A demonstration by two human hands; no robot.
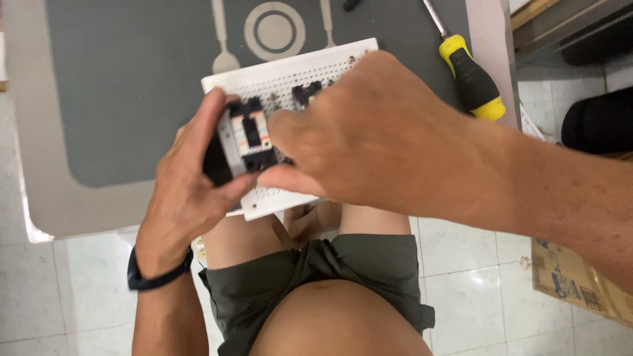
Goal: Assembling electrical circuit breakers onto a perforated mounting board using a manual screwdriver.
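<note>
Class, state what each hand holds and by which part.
The left hand clasps the small white-and-black circuit breaker by its left side. The right hand pinches its right side against the white perforated board.

The setting was a home used as an improvised workbench. A dining placemat (132, 99) covered the small table (39, 184). White floor tiles (488, 283) and a screwdriver (471, 76) were noted.
</note>
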